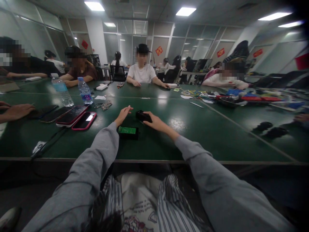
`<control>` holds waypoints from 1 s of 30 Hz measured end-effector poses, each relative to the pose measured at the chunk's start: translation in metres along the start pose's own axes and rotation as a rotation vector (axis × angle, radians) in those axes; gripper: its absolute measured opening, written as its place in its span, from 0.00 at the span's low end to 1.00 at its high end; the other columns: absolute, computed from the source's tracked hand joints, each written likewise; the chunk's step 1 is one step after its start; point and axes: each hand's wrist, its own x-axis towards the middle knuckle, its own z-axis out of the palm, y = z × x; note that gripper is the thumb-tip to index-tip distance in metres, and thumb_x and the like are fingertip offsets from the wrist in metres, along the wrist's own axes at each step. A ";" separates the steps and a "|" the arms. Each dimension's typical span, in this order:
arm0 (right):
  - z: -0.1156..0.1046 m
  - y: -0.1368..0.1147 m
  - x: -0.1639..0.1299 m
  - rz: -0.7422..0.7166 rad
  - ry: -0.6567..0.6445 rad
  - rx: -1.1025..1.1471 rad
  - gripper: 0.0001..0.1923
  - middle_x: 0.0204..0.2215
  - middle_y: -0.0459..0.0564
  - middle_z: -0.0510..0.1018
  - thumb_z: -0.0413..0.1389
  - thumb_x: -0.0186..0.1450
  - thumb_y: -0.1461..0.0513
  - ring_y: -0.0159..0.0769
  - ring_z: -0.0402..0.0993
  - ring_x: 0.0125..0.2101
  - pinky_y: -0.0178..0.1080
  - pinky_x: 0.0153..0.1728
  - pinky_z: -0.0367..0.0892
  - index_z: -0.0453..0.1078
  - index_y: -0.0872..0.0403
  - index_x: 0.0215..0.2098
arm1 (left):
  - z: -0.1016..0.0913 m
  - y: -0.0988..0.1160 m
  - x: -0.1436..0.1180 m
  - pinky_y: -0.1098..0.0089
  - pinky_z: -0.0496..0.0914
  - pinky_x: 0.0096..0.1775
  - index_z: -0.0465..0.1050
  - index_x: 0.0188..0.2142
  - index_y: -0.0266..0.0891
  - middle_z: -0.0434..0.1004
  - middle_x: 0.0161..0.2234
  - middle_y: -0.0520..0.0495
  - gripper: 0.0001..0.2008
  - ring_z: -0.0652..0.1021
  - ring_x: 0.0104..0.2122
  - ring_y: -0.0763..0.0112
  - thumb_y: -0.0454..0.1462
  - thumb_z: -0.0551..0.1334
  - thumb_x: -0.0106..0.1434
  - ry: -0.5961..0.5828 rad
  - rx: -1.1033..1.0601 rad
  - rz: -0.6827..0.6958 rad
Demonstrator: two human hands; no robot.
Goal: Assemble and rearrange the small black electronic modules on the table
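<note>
From the head camera, the right hand closes around a small black case, whose long axis runs left to right across the green table. The left hand hovers open, fingers spread, just left of the case. A green board lies nearer the person, long side also crosswise. Phones sit farther left.

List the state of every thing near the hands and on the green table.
Left hand: open, fingers spread, above the table, holding nothing.
Right hand: grip closed on the black part.
Green board: flat on its black base, beside the left wrist.
Phones: lying flat in a row, screens up.
Bottles: upright, capped.
Glasses: lying on the table.
</note>
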 end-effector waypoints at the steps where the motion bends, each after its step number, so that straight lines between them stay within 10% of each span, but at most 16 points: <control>1: 0.012 -0.011 0.010 -0.044 -0.020 -0.016 0.31 0.53 0.57 0.73 0.56 0.65 0.53 0.46 0.72 0.49 0.50 0.50 0.67 0.55 0.52 0.63 | -0.001 0.000 0.000 0.60 0.68 0.50 0.77 0.44 0.36 0.78 0.50 0.38 0.29 0.77 0.47 0.58 0.57 0.53 0.64 0.009 -0.020 0.001; 8: 0.057 -0.027 0.028 -0.058 0.024 -0.120 0.32 0.50 0.58 0.70 0.54 0.68 0.53 0.48 0.67 0.49 0.53 0.50 0.65 0.52 0.50 0.66 | -0.001 -0.007 0.006 0.61 0.68 0.51 0.77 0.41 0.35 0.81 0.43 0.38 0.30 0.78 0.45 0.59 0.60 0.56 0.60 -0.018 -0.177 -0.016; 30: 0.059 -0.008 0.022 -0.098 -0.046 -0.080 0.37 0.57 0.60 0.65 0.56 0.66 0.56 0.52 0.63 0.53 0.57 0.51 0.64 0.46 0.49 0.69 | -0.001 -0.001 0.005 0.63 0.65 0.54 0.80 0.34 0.36 0.81 0.39 0.43 0.14 0.77 0.45 0.61 0.43 0.59 0.60 -0.103 0.068 0.096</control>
